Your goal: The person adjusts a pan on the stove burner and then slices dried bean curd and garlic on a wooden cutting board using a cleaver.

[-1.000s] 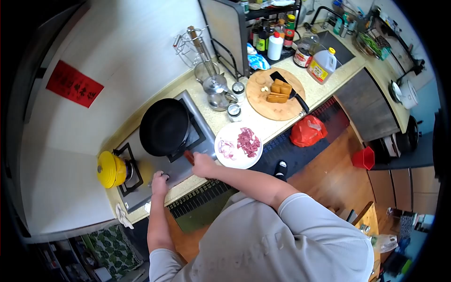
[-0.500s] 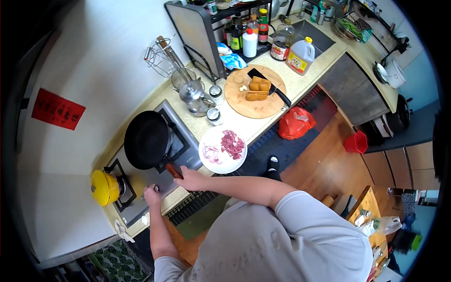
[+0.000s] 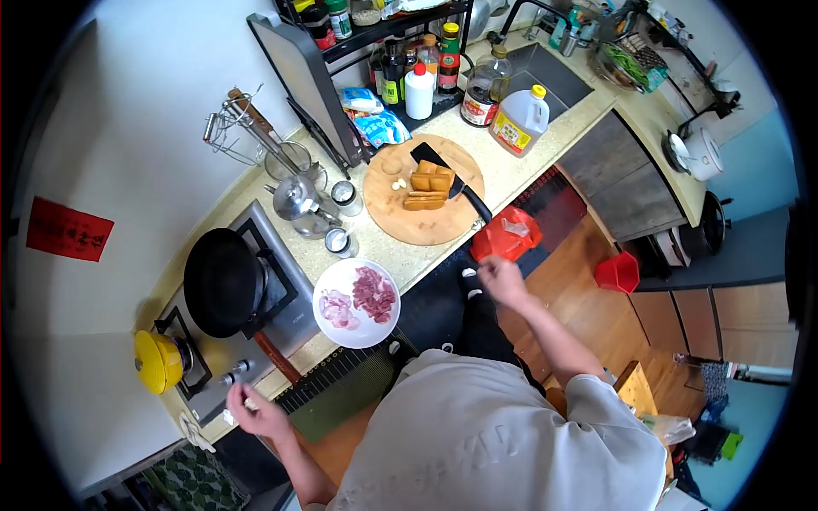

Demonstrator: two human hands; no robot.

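Observation:
My left hand (image 3: 258,415) hovers at the front edge of the gas stove (image 3: 294,328), close to its knobs (image 3: 235,372), its fingers loosely bent and apart with nothing seen in them. My right hand (image 3: 503,281) is in the air past the counter edge, fingers curled in and nothing visible in them; below and beyond it lies a red plastic bag (image 3: 509,234). A black frying pan (image 3: 223,281) rests on the right burner, its brown handle (image 3: 277,356) pointing toward me, untouched. On the counter, a white plate (image 3: 357,335) bears sliced red meat (image 3: 374,295) and paler slices (image 3: 338,309).
A round cutting board (image 3: 392,217) holds brown tofu-like blocks (image 3: 432,180), garlic cloves (image 3: 399,183) and a black cleaver (image 3: 473,200). The yellow pot (image 3: 158,361) sits on the left burner. Nearby are a kettle (image 3: 296,200), jars, a large jug (image 3: 518,123) and the sink (image 3: 545,81).
My right hand has let go of the pan handle and swung right, away from the stove. My left hand has drawn back from the knobs. The view has shifted to the right.

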